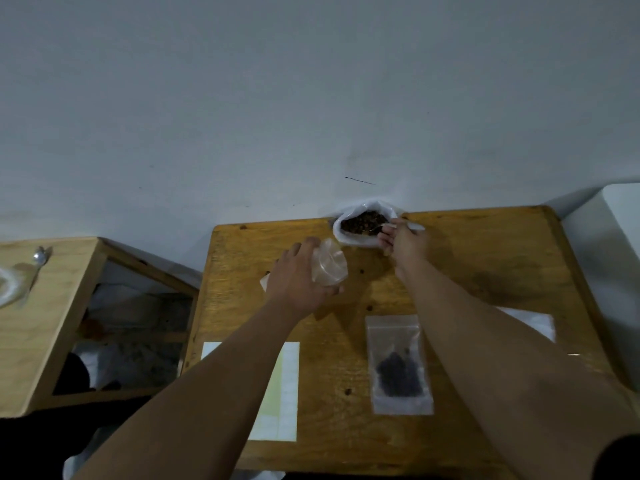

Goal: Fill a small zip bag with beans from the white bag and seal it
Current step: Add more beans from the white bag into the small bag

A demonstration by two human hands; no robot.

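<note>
A white bag (356, 239) full of dark beans (362, 221) stands open at the table's far edge against the wall. My right hand (403, 242) grips a spoon (414, 226) whose bowl dips into the beans. My left hand (299, 277) holds an empty clear zip bag (329, 265) upright, its mouth open, just left of and below the white bag.
On the wooden table (485, 258) a sealed zip bag with dark beans (398, 367) lies front right, a sheet of white labels (285, 389) front left, more clear bags (533, 323) at the right. A lower wooden stand (45, 323) at left carries a spoon.
</note>
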